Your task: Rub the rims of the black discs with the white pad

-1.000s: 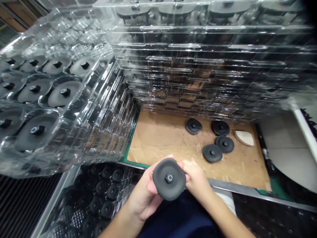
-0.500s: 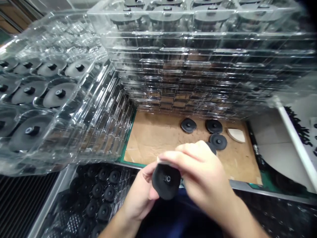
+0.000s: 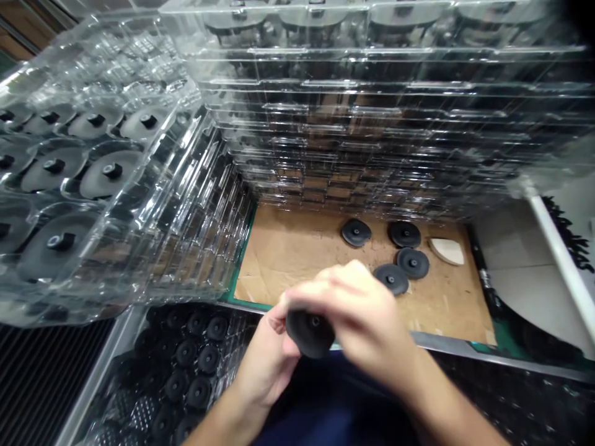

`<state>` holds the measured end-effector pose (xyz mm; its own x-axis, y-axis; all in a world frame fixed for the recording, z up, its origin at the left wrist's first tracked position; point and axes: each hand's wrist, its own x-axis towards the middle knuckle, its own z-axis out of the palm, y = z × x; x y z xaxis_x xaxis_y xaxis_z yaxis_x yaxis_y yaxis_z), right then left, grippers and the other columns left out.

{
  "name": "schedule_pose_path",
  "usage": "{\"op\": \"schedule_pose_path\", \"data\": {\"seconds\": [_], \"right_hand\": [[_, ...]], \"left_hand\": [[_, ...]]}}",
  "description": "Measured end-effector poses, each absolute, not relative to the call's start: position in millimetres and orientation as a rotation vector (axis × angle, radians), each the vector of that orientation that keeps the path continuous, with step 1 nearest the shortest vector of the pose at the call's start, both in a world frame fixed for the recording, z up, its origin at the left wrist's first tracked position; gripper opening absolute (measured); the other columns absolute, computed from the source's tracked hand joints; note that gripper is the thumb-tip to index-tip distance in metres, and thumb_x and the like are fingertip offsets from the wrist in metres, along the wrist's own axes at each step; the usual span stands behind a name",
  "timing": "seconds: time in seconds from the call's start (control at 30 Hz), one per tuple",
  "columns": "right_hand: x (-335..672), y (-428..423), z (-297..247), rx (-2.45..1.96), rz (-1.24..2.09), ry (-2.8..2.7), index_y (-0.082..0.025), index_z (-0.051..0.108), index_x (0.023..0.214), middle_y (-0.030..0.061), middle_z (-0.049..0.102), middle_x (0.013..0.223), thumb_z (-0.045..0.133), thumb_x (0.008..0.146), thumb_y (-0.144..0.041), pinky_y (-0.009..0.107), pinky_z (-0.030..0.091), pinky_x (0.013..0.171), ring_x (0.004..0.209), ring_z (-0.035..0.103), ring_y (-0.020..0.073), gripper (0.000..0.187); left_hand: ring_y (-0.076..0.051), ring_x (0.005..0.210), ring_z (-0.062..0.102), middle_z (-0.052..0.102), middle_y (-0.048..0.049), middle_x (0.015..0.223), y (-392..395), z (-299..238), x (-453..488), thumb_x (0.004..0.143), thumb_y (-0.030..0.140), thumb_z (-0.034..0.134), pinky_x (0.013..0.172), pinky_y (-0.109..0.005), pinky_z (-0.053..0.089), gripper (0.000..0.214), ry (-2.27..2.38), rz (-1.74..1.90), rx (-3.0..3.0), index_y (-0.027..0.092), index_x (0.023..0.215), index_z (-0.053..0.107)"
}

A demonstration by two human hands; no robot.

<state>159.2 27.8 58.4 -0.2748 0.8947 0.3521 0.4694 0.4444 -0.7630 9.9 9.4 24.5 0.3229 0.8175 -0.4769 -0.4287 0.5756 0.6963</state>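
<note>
Two stacks of clear trays dominate the station: the back stack (image 3: 325, 114), rising as a wall ahead of the operator, and the left stack (image 3: 186, 204), its upper cells loaded with dark discs. Between them and the operator, a cardboard sheet (image 3: 288, 248) covers most of the green tabletop (image 3: 515, 345).

Both hands work just above the operator's lap. The left hand (image 3: 263, 359) is part closed, thumb and fingers on the near-side rim of a black disc (image 3: 309, 341). The right hand (image 3: 367, 310) arches over the disc's upper rim, fingers bent; motion blur and overlap hide whether it grips or merely touches — I cannot tell.

The step in hand reads as handling one disc between two hands. A following move calls, in my judgement, for a steady left grip and a rim kept in sight.

Four loose discs (image 3: 356, 232) lie right of centre on the cardboard, near a small cream wedge (image 3: 447, 251). Mind the edges: the tabletop's metal lip (image 3: 446, 342) runs just beyond the hands, and the stacks bound the back and left. The widest stretch of visible cardboard lies left of the loose discs — the roomiest path.
</note>
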Motion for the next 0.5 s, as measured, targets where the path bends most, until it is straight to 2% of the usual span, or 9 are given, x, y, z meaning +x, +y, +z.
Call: {"op": "schedule_pose_path", "data": {"seconds": [0.1,0.17,0.27,0.37,0.5], "right_hand": [[169,31,17,-1.479,0.759,-1.702,-0.022,0.07,0.1,0.0024,0.073,0.093,0.048,0.092,-0.02,0.028,0.044,0.072,0.082,0.065,0.0153,0.023],[171,24,-13,-1.561,0.787,-1.681,-0.02,0.071,0.099,0.0043,0.073,0.088,0.051,0.091,-0.024,0.029,0.047,0.069,0.077,0.066,0.0171,0.022],[169,5,-41,-1.608,0.849,-1.686,-0.023,0.074,0.089,0.0026,0.075,0.079,0.052,0.09,-0.029,0.032,0.05,0.067,0.071,0.068,0.0189,0.022],[169,-3,-30,-1.645,0.87,-1.632,-0.023,0.073,0.092,0.0033,0.075,0.082,0.053,0.09,-0.031,0.03,0.052,0.065,0.072,0.068,0.0186,0.022],[161,6,30,-1.568,0.689,-1.494,-0.02,0.067,0.108,0.0042,0.073,0.095,0.053,0.092,-0.025,0.025,0.05,0.059,0.071,0.065,0.0139,0.022]], "left_hand": [[-0.013,0.076,0.066,0.072,0.002,0.088,13,26,9,0.043,0.043,0.09,0.075,-0.021,0.051,0.059,0.93,0.925,0.329,0.028,0.098,0.073],[-0.014,0.078,0.067,0.073,0.0008,0.094,15,26,7,0.041,0.035,0.091,0.076,-0.022,0.052,0.06,0.957,0.95,0.237,0.028,0.098,0.073],[-0.017,0.089,0.067,0.073,-0.0006,0.102,16,26,5,0.041,0.032,0.091,0.081,-0.025,0.052,0.06,0.982,0.959,0.193,0.028,0.098,0.074],[-0.017,0.091,0.067,0.074,-0.0008,0.102,15,25,6,0.043,0.029,0.091,0.079,-0.022,0.052,0.06,0.974,0.949,0.181,0.028,0.1,0.074],[-0.014,0.087,0.066,0.074,0.0009,0.095,15,26,12,0.045,0.024,0.091,0.078,-0.019,0.051,0.062,0.911,0.959,0.2,0.026,0.103,0.072]]}}
